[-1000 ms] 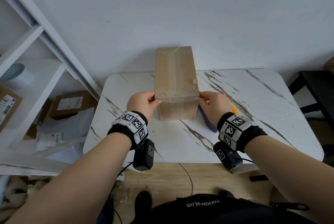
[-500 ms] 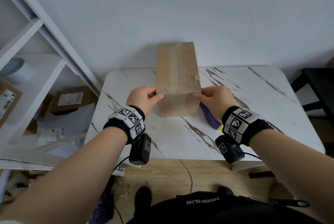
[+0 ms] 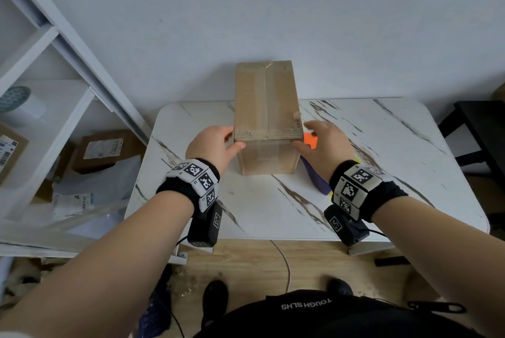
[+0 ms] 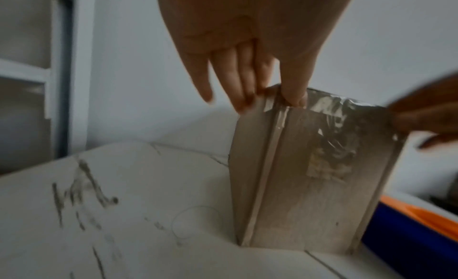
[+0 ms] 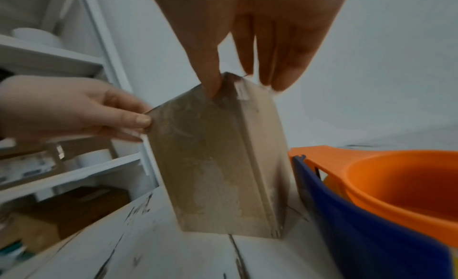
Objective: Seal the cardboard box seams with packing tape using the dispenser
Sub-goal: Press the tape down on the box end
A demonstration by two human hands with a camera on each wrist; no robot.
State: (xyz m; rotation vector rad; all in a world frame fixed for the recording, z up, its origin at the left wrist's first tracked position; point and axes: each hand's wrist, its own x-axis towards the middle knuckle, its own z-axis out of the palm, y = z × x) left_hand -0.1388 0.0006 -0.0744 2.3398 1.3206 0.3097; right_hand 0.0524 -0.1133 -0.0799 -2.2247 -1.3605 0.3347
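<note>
A tall cardboard box stands upright on the white marble table, with clear tape along its top seam and down its front face. My left hand pinches its top left corner, thumb on the front face and fingers along the left side. My right hand is at the top right corner; only the thumb touches the front face, and the straight fingers hover just off the right side. The orange and blue tape dispenser lies on the table right beside the box, under my right hand.
A white shelf unit at the left holds parcels and a tape roll. A black stool stands off the table's right end. The wall is close behind the box. Bare tabletop lies in front of the box.
My right hand's fingers have come off the box's right side and spread, uncovering the orange dispenser. The left hand keeps its hold on the corner. The box has hardly moved.
</note>
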